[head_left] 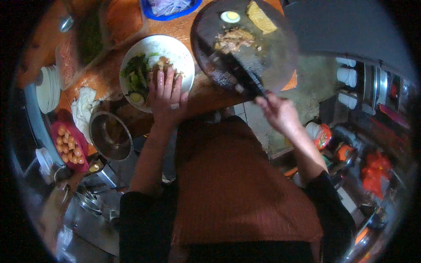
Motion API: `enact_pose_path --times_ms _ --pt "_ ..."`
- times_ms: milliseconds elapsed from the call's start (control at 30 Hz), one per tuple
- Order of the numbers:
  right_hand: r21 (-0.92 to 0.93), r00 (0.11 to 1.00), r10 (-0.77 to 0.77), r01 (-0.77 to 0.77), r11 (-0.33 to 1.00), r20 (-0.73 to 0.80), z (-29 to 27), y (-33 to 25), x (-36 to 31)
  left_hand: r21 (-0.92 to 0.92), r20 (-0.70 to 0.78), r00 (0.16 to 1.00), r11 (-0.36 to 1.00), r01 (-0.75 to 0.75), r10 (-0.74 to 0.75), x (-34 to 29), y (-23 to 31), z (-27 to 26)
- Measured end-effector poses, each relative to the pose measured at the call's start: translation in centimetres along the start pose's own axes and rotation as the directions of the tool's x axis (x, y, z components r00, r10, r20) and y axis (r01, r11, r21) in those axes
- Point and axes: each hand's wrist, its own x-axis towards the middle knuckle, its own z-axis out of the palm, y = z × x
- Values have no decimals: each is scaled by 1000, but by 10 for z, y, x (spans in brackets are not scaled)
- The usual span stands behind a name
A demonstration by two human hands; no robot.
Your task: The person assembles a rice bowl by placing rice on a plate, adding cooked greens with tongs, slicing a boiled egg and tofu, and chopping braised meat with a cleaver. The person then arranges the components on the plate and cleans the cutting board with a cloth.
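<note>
I see the dark, broad-bladed knife [244, 75] slanting over the round chopping board [280, 50], its handle toward the lower right, in the right hand [280, 113]. The white bowl [187, 59] sits on the bench [200, 94] to the board's left; I make out green leaves [137, 72] inside, partly hidden from me by the left hand [167, 94].

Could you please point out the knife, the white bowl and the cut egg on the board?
Knife [244, 76], head view: blade middle.
White bowl [187, 65], head view: right inner wall.
Cut egg [231, 16], head view: yolk.
</note>
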Motion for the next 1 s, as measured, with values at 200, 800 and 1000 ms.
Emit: enact_pose_path --times_ms 200,800,1000 --pt "-472 943 -141 -20 881 -302 -33 70 51 -383 -8 999 923 25 -31 57 52 31" --pt "59 979 156 -149 987 -131 -2 12 27 -547 -189 978 837 -28 -91 105 81 80" --pt "-56 987 120 -126 990 -103 16 5 37 -513 -221 975 850 -117 1 110 67 75"
